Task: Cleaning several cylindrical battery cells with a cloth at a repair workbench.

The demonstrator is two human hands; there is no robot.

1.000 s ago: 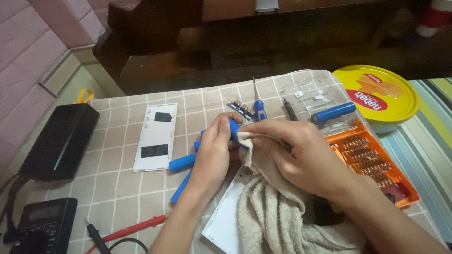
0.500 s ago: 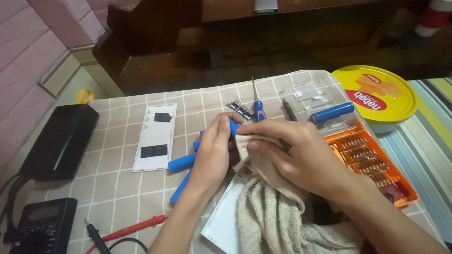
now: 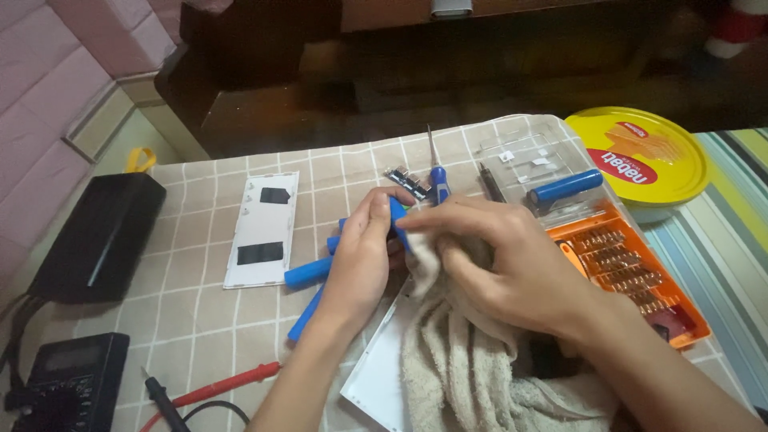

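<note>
Blue cell (image 3: pixel 398 214) gripped by left hand (image 3: pixel 362 254) | right hand (image 3: pixel 512 264) pinches towel (image 3: pixel 464 360) | table edge near

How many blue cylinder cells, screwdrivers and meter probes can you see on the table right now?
Blue cylinder cells: 4, one in the left hand, two beside it, one by the orange bit case
Screwdrivers: 2
Meter probes: 2
Total: 8

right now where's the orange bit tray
In the head view, the orange bit tray lies on the right, just beyond the right hand, below the yellow round tin.
</note>
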